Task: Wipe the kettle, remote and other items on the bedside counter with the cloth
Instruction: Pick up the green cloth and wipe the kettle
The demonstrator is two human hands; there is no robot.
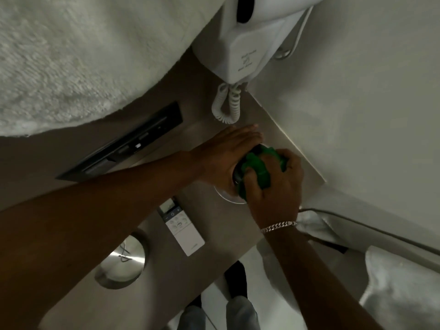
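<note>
Hands both clamp: right hand (273,186) w/ green cloth (258,167), left hand (223,158) steadying dark item (labels unreadable).

Head camera looking steeply down.
It is sitting close above the counter (214,234), facing the wall corner toward 1 o'clock.

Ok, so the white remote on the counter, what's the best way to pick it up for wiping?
Pinch the white remote across its two long edges, coming straight down from above. It lies flat, buttons up, long and narrow, and the counter on both long sides is bare enough for fingers.
</note>
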